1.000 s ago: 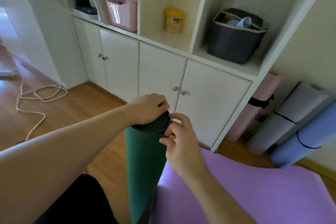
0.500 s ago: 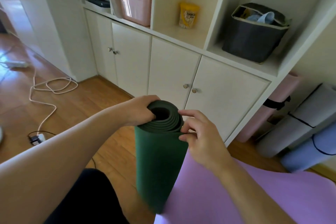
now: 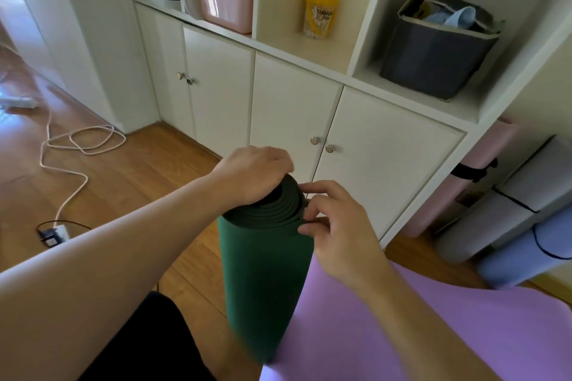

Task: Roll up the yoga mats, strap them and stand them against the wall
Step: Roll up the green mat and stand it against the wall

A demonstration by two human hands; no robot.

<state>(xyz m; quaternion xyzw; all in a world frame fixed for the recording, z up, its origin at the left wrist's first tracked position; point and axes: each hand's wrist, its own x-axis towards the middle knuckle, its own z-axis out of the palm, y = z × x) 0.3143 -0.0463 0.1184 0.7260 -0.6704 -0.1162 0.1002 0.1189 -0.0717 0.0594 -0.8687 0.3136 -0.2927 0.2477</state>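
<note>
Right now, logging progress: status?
Left hand grips green mat top. Right hand pinches its rim. No strap yet. Purple mat flat alongside.

Both forearms are extended forward. The left hand [image 3: 252, 175] is curled over a roll's top; the right hand [image 3: 335, 226] is pinched at its rim.
</note>
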